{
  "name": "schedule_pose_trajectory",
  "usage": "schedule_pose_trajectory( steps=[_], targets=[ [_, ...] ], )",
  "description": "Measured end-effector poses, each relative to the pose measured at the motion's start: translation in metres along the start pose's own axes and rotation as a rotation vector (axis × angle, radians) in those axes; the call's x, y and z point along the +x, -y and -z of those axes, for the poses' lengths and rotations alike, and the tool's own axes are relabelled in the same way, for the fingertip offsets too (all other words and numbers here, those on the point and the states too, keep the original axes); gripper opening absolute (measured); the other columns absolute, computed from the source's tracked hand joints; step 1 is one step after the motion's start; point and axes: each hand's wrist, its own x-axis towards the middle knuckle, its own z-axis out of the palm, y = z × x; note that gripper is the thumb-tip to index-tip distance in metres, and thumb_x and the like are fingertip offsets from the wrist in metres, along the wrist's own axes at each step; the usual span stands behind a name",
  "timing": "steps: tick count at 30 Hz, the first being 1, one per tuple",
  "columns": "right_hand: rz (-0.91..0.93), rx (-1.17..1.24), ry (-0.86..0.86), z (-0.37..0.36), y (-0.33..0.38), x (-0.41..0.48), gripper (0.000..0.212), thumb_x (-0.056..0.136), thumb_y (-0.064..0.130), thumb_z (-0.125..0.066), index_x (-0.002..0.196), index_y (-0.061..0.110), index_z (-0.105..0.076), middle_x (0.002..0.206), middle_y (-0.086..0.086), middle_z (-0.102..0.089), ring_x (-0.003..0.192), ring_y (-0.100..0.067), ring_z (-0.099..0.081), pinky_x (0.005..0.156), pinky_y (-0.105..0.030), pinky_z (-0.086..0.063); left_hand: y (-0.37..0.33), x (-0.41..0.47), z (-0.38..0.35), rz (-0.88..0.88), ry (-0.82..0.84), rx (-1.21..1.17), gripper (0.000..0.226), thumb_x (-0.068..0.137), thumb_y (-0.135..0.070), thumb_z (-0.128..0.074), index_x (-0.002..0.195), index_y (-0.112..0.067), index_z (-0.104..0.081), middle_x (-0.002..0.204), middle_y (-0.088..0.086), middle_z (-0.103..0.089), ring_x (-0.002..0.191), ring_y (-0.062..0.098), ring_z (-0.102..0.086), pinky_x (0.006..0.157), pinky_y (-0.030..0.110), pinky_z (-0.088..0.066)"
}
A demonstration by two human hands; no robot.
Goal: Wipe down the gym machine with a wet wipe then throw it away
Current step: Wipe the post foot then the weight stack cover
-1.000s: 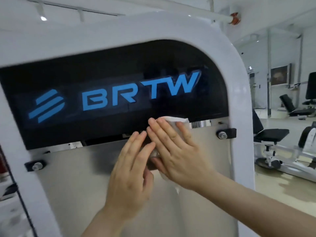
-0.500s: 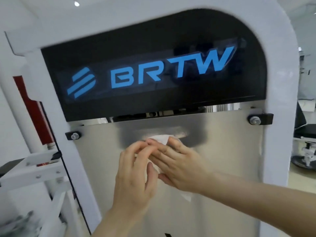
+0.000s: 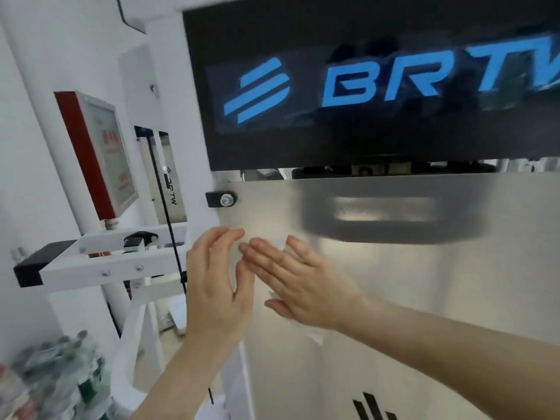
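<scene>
Head view, right hand [image 3: 303, 283]: fingers [image 3: 266, 256] straight and close together, palm flat, pressing the wet wipe to the machine; nothing is gripped.
Left hand [image 3: 218, 283]: fingers loosely spread and a little bent, tips just beside the right fingertips. It holds nothing, and whether it touches the wipe cannot be told.
Wet wipe [image 3: 315, 336]: a thin white sheet pinned against the steel panel [image 3: 424, 313] of the gym machine. One edge shows between the fingers and a corner hangs below the palm.
Handling: probably light, limp and damp. It clings to metal but bunches under a flat palm, so pinch the loose lower corner to lift it.
Writing: blue "BRT" and part of a W on the black panel [image 3: 363, 140]; small "BRTW" on the white post [image 3: 171, 192]. The print on the red-edged sign [image 3: 100, 156] is unreadable.
</scene>
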Motion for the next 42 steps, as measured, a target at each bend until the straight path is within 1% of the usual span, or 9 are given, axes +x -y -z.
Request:
schedule_pose_trajectory(
  steps=[9,13,16,19,24,29,33,36,42],
  targets=[
    [0.182,-0.009,0.023,0.003,0.019,0.046,0.07,0.095,0.048,-0.037,0.151,0.009,-0.021,0.158,-0.007,-0.019,0.148,-0.019,-0.012,0.121,-0.047,0.004,0.06,0.024,0.033,0.014,-0.01,-0.232,0.035,0.088,-0.012,-0.045,0.121,-0.024,-0.051,0.116,-0.014,-0.045,0.107,0.013,-0.051,0.09,0.032,-0.048],
    [0.234,-0.001,-0.034,0.01,0.018,0.101,0.052,0.095,0.04,-0.042,0.138,0.012,-0.052,0.144,-0.009,-0.051,0.141,-0.026,-0.037,0.122,-0.047,-0.006,0.059,0.046,0.037,0.192,-0.008,-0.523,0.032,0.09,-0.018,-0.043,0.11,-0.043,-0.049,0.11,-0.017,-0.055,0.104,0.009,-0.056,0.089,0.027,-0.048],
    [0.193,-0.012,-0.055,0.014,0.015,0.115,0.049,0.095,0.039,-0.043,0.135,0.013,-0.056,0.142,-0.008,-0.053,0.141,-0.026,-0.036,0.121,-0.044,-0.008,0.064,0.048,0.041,0.189,0.042,-0.526,0.026,0.092,-0.023,-0.044,0.113,-0.036,-0.053,0.111,-0.013,-0.058,0.106,0.009,-0.057,0.093,0.034,-0.048],
    [-0.009,0.021,-0.052,0.019,0.008,0.092,0.058,0.098,0.041,-0.04,0.148,0.013,-0.038,0.155,-0.004,-0.035,0.147,-0.02,-0.025,0.122,-0.042,-0.004,0.065,0.038,0.047,-0.081,0.007,-0.33,0.034,0.085,-0.01,-0.048,0.117,-0.017,-0.056,0.115,-0.002,-0.055,0.11,0.016,-0.053,0.094,0.037,-0.045],
    [-0.377,-0.018,-0.054,0.022,-0.013,0.027,0.066,0.097,0.045,-0.039,0.154,0.015,-0.026,0.159,-0.005,-0.024,0.148,-0.021,-0.022,0.118,-0.043,-0.018,0.056,0.021,0.042,-0.475,0.132,-0.196,0.042,0.082,-0.006,-0.049,0.122,-0.018,-0.056,0.123,0.011,-0.056,0.115,0.027,-0.053,0.097,0.037,-0.042],
    [-0.992,0.077,-0.172,0.024,0.0,0.067,0.06,0.102,0.037,-0.025,0.151,0.004,-0.02,0.159,-0.013,-0.017,0.15,-0.027,-0.012,0.12,-0.052,-0.013,0.047,0.028,0.027,-0.41,0.312,-0.296,0.046,0.084,-0.012,-0.044,0.127,-0.018,-0.059,0.129,0.001,-0.052,0.117,0.014,-0.052,0.097,0.025,-0.043],
    [-0.893,0.167,-0.189,0.019,0.022,0.077,0.06,0.101,0.038,-0.025,0.151,0.005,-0.021,0.158,-0.013,-0.02,0.149,-0.026,-0.017,0.119,-0.05,-0.016,0.041,0.031,0.02,-0.279,0.255,-0.342,0.044,0.084,-0.006,-0.049,0.126,-0.012,-0.059,0.121,-0.001,-0.052,0.113,0.004,-0.048,0.1,0.008,-0.032],
    [-0.751,0.083,-0.135,0.02,-0.008,0.024,0.061,0.098,0.043,-0.034,0.15,0.011,-0.027,0.156,-0.009,-0.027,0.147,-0.023,-0.023,0.114,-0.049,-0.029,0.038,0.021,0.011,-0.365,0.224,-0.278,0.043,0.082,-0.004,-0.051,0.122,-0.011,-0.062,0.119,0.005,-0.055,0.108,0.018,-0.054,0.094,0.028,-0.044],
    [-1.367,0.143,-0.214,0.015,-0.021,-0.014,0.064,0.102,0.042,-0.015,0.152,0.001,-0.011,0.16,-0.015,-0.011,0.15,-0.029,-0.008,0.12,-0.052,-0.009,0.011,0.01,-0.015,-0.483,0.291,-0.224,0.041,0.085,-0.011,-0.047,0.124,-0.011,-0.062,0.125,0.008,-0.055,0.109,0.022,-0.054,0.089,0.04,-0.046]
  ],
)
